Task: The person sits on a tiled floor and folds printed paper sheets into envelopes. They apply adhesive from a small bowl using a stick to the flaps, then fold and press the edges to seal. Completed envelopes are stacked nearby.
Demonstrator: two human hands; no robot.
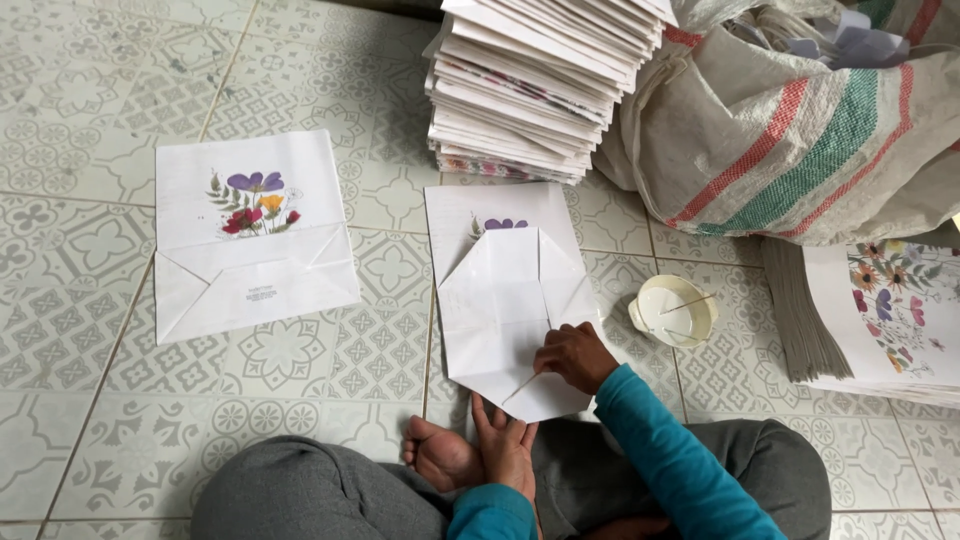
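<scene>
Thin stick drawn across the folded base of a white paper bag.

The right hand pinches a thin stick, its tip on the near flap of the paper bag lying flat on the tiled floor. The left hand lies flat, fingers open, pressing the bag's near edge. Just right sits a small white bowl; far left lies a finished flowered bag; beyond, a bag stack.

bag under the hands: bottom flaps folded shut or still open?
Open. On the paper bag the bottom is spread into a diamond, side flaps folded in, near flap lying flat under the right hand and its stick.
</scene>
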